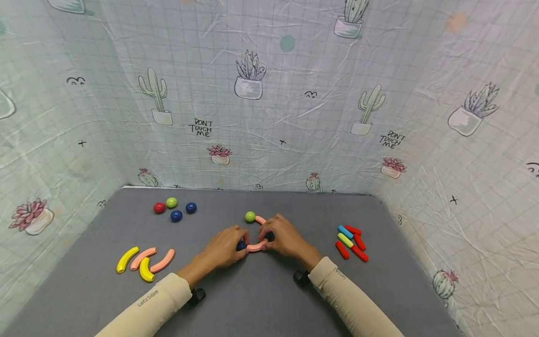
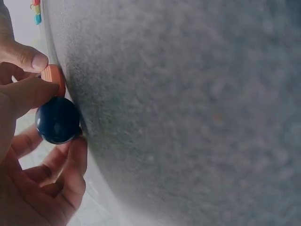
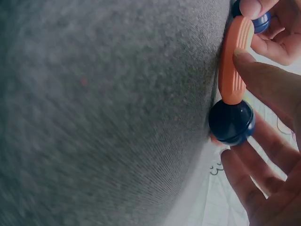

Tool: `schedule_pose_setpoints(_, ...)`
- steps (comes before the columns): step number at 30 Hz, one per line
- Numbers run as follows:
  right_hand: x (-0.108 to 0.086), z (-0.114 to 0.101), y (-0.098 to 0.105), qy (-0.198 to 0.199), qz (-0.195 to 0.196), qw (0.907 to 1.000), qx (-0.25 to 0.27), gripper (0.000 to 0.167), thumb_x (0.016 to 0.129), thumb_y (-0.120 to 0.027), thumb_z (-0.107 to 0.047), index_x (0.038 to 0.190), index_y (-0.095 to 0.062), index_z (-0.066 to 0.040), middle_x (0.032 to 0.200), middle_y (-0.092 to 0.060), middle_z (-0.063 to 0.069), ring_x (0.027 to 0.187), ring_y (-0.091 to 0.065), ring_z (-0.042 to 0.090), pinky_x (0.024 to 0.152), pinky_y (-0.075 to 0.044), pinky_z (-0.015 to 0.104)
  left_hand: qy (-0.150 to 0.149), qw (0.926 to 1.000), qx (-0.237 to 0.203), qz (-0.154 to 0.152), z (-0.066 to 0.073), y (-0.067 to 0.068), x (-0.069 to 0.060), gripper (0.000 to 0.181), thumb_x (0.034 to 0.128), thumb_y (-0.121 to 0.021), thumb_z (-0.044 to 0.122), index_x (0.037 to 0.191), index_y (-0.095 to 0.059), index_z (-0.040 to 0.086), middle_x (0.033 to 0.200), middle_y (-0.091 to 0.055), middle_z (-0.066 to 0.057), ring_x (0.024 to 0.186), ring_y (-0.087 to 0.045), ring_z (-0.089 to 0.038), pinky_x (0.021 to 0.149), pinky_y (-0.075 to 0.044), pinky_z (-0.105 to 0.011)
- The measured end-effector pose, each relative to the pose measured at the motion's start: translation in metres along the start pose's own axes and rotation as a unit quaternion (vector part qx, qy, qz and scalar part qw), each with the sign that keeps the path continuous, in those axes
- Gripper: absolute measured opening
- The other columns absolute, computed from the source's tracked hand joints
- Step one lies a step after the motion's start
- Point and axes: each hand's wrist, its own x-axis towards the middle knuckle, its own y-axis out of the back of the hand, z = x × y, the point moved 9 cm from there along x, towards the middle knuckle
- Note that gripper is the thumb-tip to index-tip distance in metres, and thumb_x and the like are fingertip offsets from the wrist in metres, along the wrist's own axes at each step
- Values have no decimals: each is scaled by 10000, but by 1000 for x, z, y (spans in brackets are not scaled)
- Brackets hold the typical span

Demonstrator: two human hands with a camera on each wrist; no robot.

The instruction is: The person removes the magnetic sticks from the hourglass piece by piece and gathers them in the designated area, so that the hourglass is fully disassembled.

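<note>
At the middle of the table, a curved pink stick (image 1: pixel 255 247) joins two dark blue balls and looks orange in the wrist views. My left hand (image 1: pixel 228 246) holds the left blue ball (image 2: pixel 58 120), its thumb by the joint with the stick. The right hand (image 1: pixel 286 235) grips the stick's other end; its thumb presses the ribbed side and its fingers curl behind the right blue ball (image 3: pixel 231 121). Beyond the right fingers, another curved pink stick (image 1: pixel 260 219) touches a green ball (image 1: pixel 250 216); its near end is hidden by the right hand.
Far left lie a red ball (image 1: pixel 159 208), a green ball (image 1: pixel 171 202) and two blue balls (image 1: pixel 176 216). Yellow curved sticks (image 1: pixel 127 260) and pink curved sticks (image 1: pixel 162 260) lie at left. Several short straight sticks (image 1: pixel 345 240) lie at right. A patterned cloth (image 1: pixel 269 117) stands behind the table.
</note>
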Motion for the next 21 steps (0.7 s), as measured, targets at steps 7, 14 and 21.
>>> schedule_pose_setpoints(7,-2,3,1,-248,168,9994,-148,157,839,-922,-298,962,-852,-230,1004,-788,-83,956,-589,166,897,-514,381,279,9996,-32,98,-18,11,-4,201,877,-877,212,963,-700,167,942,-640,-5,823,-584,-146,755,-513,-397)
schedule_pose_setpoints(14,-8,2,3,-188,166,9997,15,236,818,-942,-245,1028,-843,-202,1013,-799,-68,943,-639,173,903,-510,390,411,9989,-21,218,-54,40,-6,190,888,-854,124,1030,-727,109,1022,-704,-82,920,-666,-237,839,-547,-475)
schedule_pose_setpoints(21,-15,0,1,-285,-197,9992,193,335,824,-924,-123,1139,-827,-182,1109,-785,-18,1006,-662,180,959,-513,439,1024,9940,129,352,-110,68,-7,187,885,-851,111,1050,-766,96,1049,-726,-127,993,-687,-317,880,-538,-551)
